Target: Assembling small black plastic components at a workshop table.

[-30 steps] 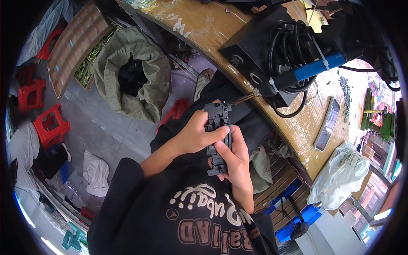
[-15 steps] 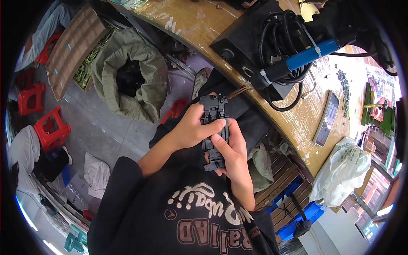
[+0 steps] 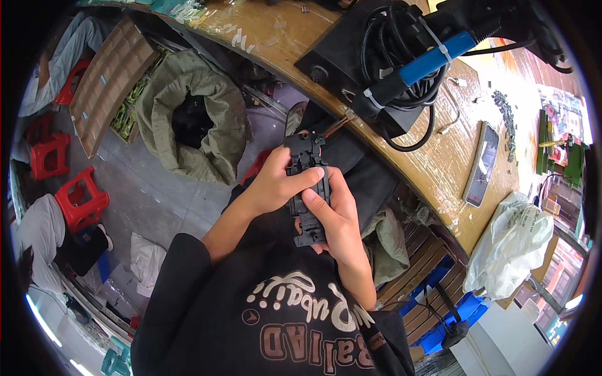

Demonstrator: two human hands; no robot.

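Leg in grey trousers (image 3: 39, 229), another person's: far left of both grips.

Red stool (image 3: 83, 199), plastic, one of several: well left of the left grip, roughly level with it.

Brown board (image 3: 113, 84), divided into shallow cells, tilted: well up and left of the left grip.

White sack (image 3: 147, 263), crumpled, on the floor: left of the left grip and lower.

Grey-green sack (image 3: 150, 128), rim rolled back, dark contents: up and left of the left grip.

Left grip (image 3: 274, 185), bare hand: closed to the width of the black part, thumb laid across its face.

Black part (image 3: 303, 161), long, moulded: between the two grips, held by both, its upper end projecting past them.

Right grip (image 3: 338, 216), bare hand: closed on the same part lower down, thumb pressed on its face, fingers partly hidden behind.

Blue-and-black tool (image 3: 438, 57), thin coppery tip: up and right of both grips, tip just beside the part's upper end; contact cannot be told.

Table (image 3: 433, 169), wood-coloured: right of the right grip.

Phone (image 3: 481, 164), on the table: well right of the right grip.

White plastic bag (image 3: 511, 244): far right of the right grip, slightly lower.
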